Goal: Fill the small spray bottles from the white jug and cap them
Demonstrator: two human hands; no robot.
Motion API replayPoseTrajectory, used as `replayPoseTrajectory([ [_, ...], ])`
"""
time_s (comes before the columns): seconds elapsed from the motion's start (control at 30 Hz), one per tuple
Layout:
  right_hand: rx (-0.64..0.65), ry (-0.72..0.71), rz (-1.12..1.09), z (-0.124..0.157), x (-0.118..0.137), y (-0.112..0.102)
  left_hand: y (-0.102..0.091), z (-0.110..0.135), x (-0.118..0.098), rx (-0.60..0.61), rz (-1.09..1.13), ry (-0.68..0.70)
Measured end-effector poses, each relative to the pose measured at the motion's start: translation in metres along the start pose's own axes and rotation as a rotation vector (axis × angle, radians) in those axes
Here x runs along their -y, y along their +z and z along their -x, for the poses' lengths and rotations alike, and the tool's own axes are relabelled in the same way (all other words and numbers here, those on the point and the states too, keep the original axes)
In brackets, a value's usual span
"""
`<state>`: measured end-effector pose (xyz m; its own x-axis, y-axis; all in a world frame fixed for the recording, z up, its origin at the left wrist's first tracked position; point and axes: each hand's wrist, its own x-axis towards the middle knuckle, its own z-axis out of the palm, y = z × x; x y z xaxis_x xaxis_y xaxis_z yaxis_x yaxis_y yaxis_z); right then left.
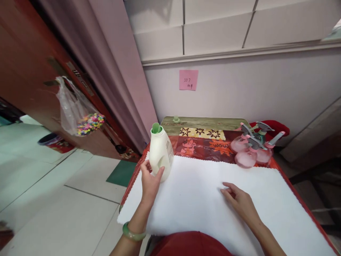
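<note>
A cream laundry detergent bottle (160, 153) stands upright at the left of the table, its green pouring spout (156, 128) uncovered. My left hand (151, 177), with a green bangle on its wrist, is around the bottle's lower part, thumb on the near side and fingers on the left. My right hand (238, 199) is over the white cloth (191, 199), fingers loosely bent and apart, holding nothing. A small translucent green cap (176, 119) sits at the table's back edge. Several spray bottles (246, 158) with pinkish contents and grey-and-pink heads cluster at the back right.
A red patterned cover (194, 146) shows behind the cloth, before a wooden tabletop strip (210, 122). A pink note (188, 80) is on the wall. Left of the table, a plastic bag of colourful pieces (90, 122) hangs from a door handle. A red stool (279, 128) is behind the spray bottles.
</note>
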<state>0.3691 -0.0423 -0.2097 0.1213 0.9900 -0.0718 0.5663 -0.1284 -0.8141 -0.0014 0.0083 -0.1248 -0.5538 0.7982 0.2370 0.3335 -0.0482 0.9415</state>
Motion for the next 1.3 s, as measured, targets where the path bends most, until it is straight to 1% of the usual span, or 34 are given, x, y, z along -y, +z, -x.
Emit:
replayPoseTrajectory([
  [0.03, -0.003, -0.002, -0.010, -0.001, 0.003, -0.001, 0.001, -0.002, -0.002, 0.070, 0.046, -0.088],
  [0.07, -0.005, -0.005, -0.022, -0.001, 0.007, -0.001, 0.004, -0.004, -0.005, 0.130, 0.083, -0.134],
  [0.17, -0.004, -0.017, -0.051, -0.004, 0.020, -0.003, 0.018, -0.005, -0.017, 0.248, 0.186, -0.138],
  [0.23, 0.007, -0.039, -0.074, -0.005, 0.032, -0.001, 0.035, 0.003, -0.025, 0.301, 0.260, -0.132],
  [0.3, 0.027, -0.088, -0.120, -0.005, 0.048, 0.006, 0.058, 0.022, -0.032, 0.323, 0.308, -0.117],
  [0.37, 0.053, -0.158, -0.167, -0.006, 0.066, 0.016, 0.083, 0.048, -0.037, 0.346, 0.329, -0.094],
  [0.4, 0.067, -0.198, -0.175, -0.006, 0.075, 0.022, 0.095, 0.062, -0.039, 0.382, 0.336, -0.081],
  [0.43, 0.074, -0.241, -0.175, -0.008, 0.082, 0.028, 0.104, 0.074, -0.040, 0.450, 0.334, -0.062],
  [0.5, 0.044, -0.325, -0.177, -0.012, 0.089, 0.036, 0.117, 0.094, -0.043, 0.567, 0.313, -0.022],
  [0.53, 0.024, -0.353, -0.186, -0.016, 0.090, 0.038, 0.120, 0.099, -0.043, 0.614, 0.302, -0.006],
  [0.6, 0.004, -0.366, -0.208, -0.024, 0.088, 0.040, 0.119, 0.103, -0.044, 0.683, 0.267, 0.024],
  [0.7, 0.030, -0.342, -0.170, -0.035, 0.083, 0.039, 0.109, 0.097, -0.042, 0.784, 0.178, 0.086],
  [0.77, 0.031, -0.349, -0.119, -0.042, 0.083, 0.041, 0.103, 0.092, -0.039, 0.835, 0.112, 0.160],
  [0.83, 0.025, -0.358, -0.089, -0.048, 0.085, 0.044, 0.100, 0.091, -0.036, 0.813, 0.049, 0.281],
  [0.87, 0.018, -0.356, -0.076, -0.052, 0.086, 0.045, 0.099, 0.091, -0.034, 0.771, 0.016, 0.361],
  [0.93, -0.005, -0.343, -0.033, -0.059, 0.086, 0.043, 0.094, 0.092, -0.027, 0.652, -0.049, 0.521],
  [1.0, -0.033, -0.326, 0.030, -0.067, 0.083, 0.036, 0.087, 0.091, -0.017, 0.552, -0.101, 0.608],
  [1.07, -0.056, -0.319, 0.082, -0.074, 0.076, 0.026, 0.078, 0.082, -0.001, 0.494, -0.153, 0.596],
  [1.13, -0.066, -0.319, 0.106, -0.080, 0.068, 0.017, 0.070, 0.063, 0.021, 0.444, -0.222, 0.525],
  [1.2, -0.064, -0.322, 0.104, -0.084, 0.060, 0.013, 0.065, 0.037, 0.044, 0.390, -0.325, 0.438],
  [1.3, -0.067, -0.316, 0.087, -0.088, 0.051, 0.015, 0.060, -0.005, 0.076, 0.351, -0.515, 0.301],
])
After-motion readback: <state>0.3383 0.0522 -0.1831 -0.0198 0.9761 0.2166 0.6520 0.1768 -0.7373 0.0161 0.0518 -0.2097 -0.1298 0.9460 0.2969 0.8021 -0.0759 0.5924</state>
